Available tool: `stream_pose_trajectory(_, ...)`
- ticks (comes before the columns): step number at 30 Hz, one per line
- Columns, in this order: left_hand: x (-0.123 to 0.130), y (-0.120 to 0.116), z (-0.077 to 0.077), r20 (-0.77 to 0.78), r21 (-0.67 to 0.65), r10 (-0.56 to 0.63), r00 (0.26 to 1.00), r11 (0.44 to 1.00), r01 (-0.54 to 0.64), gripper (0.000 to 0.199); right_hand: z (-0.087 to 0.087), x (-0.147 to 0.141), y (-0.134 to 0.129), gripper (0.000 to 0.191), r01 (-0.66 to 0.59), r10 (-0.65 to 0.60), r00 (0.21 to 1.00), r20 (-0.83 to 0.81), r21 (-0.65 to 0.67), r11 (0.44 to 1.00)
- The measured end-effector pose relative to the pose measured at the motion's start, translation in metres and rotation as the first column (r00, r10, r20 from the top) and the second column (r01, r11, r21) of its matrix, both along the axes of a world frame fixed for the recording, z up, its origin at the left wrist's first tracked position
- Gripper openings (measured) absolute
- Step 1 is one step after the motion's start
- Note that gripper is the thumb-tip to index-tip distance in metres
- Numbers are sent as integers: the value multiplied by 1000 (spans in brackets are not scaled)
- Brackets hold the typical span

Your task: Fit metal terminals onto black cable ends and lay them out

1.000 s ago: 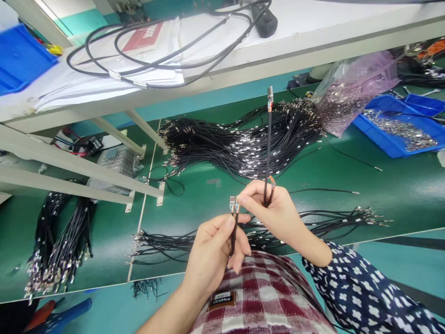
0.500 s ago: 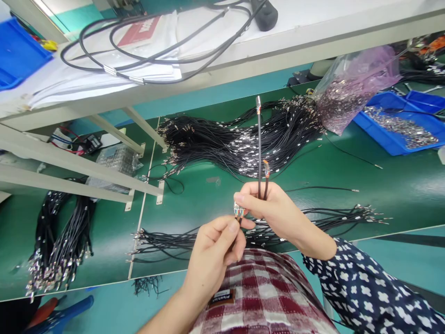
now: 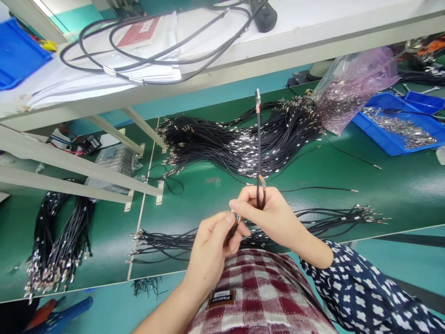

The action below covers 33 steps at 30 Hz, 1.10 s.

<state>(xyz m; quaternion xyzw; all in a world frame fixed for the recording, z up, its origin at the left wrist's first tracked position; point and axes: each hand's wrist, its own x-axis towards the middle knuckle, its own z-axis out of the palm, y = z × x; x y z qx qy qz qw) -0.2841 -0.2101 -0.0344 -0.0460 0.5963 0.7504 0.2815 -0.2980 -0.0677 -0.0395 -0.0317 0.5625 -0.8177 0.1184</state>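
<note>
My left hand [image 3: 217, 236] pinches black cable ends whose coloured wires and metal connector [image 3: 238, 216] poke out at the fingertips. Against it, my right hand [image 3: 266, 211] presses its thumb and finger near the same connector. A black cable [image 3: 258, 144] rises upright out of my right hand, with a metal connector at its top. Beside it stands a shorter cable end [image 3: 262, 182] with bare orange and coloured wires. Just beneath both hands lies a loose row of black cables [image 3: 163, 241] on the green table.
A big bundle of black cables [image 3: 225, 144] lies behind my hands. To the right are a pinkish bag of metal parts [image 3: 347, 93] and a blue bin [image 3: 396, 144]. Another cable bundle [image 3: 64, 232] lies left, beyond the shelf legs. The white shelf [image 3: 215, 69] overhangs the back.
My right hand has shifted slightly left and down, closer to my left fingertips. The connector between them is now more covered, and the upright cable has moved a little with my hand.
</note>
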Motion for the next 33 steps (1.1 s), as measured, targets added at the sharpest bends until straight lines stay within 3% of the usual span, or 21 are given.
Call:
stream_pose_trajectory(8,2,-1,-8,-25,-8,12,1000,1000,-12,30,-1,3,0,28,55,-53,998,-25,105,993)
stream_pose_trajectory(14,2,-2,-7,-21,38,-5,1000,999,6,29,-1,3,0,29,31,-29,999,-18,71,997)
stream_pose_trajectory(20,-5,-12,-7,18,-18,-192,981,981,192,25,-10,4,2,29,-19,19,1000,-3,87,996)
stream_pose_trajectory(23,-20,-22,4,-27,-13,-17,999,1000,17,22,-11,5,7,39,-24,37,997,-72,176,984)
stream_pose_trajectory(25,-31,-26,16,-97,25,144,985,989,-143,21,-12,9,10,49,-140,158,985,-68,219,966)
stream_pose_trajectory(27,-41,-24,28,-168,56,216,962,976,-210,25,-13,15,10,54,-322,334,942,-27,210,923)
stream_pose_trajectory(29,-47,-18,37,-209,58,196,958,980,-188,30,-17,21,8,57,-436,442,897,6,183,881)
stream_pose_trajectory(33,-49,-5,36,-229,12,55,972,998,-53,29,-22,34,3,61,-505,508,861,24,153,849)
